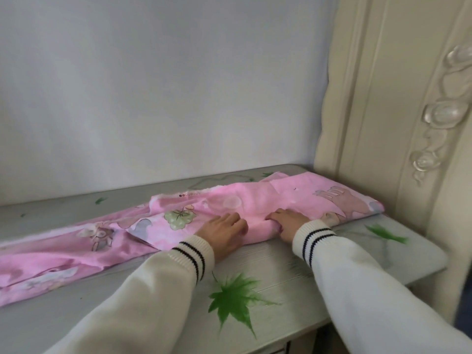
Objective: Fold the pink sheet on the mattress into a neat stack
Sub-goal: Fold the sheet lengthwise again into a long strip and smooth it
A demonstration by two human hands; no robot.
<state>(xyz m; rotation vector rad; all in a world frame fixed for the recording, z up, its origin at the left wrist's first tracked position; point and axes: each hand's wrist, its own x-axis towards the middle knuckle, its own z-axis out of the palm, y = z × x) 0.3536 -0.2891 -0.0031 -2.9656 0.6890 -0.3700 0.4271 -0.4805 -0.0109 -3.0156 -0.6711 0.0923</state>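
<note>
You are wearing a cream-white knitted top with long sleeves. Your left sleeve (143,290) looks a touch warmer, nearer to ivory, while your right sleeve (370,290) reads as a cooler white, though that may only be the light falling on it. Each sleeve ends in a ribbed cuff: the left cuff (192,256) and the right cuff (313,237) both carry two thin dark stripes, black or perhaps navy, running round the wrist with a band of cream between them. The ribbing is fine and close. The sleeve fabric above the cuffs is smooth and plain, with soft folds and no print.
</note>
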